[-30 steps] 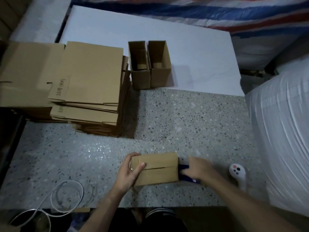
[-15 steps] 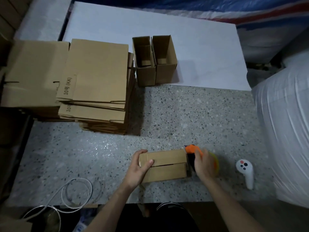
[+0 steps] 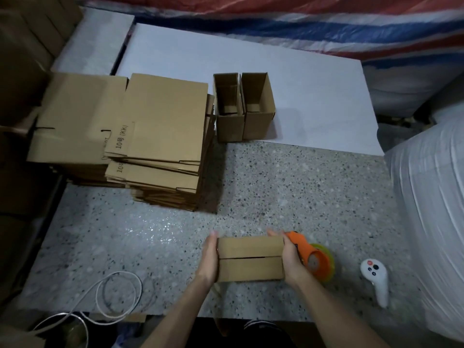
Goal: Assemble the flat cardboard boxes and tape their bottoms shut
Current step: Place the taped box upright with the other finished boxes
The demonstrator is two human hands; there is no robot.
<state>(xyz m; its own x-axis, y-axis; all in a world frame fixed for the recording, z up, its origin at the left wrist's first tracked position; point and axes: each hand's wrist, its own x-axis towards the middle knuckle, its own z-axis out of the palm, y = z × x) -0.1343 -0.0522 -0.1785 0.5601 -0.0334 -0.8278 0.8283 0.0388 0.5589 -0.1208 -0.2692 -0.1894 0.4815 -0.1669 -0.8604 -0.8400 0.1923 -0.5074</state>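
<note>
Box: the small cardboard box sat near the front edge of the surface, its flap seam facing up.
Left hand: flat, fingers straight, pressed against the box's left end.
Right hand: flat against the box's right end.
Tape dispenser: lay just beyond the right hand.
Flat boxes: stacked by the left edge.

Single cam here, a wide-angle worn on the person's head, pointed forward and down over the speckled table. It's pretty close in: the left hand and right hand reach up from the bottom edge and sit low in the middle, while the far end runs out to the white board and the striped tarp along the top.
</note>
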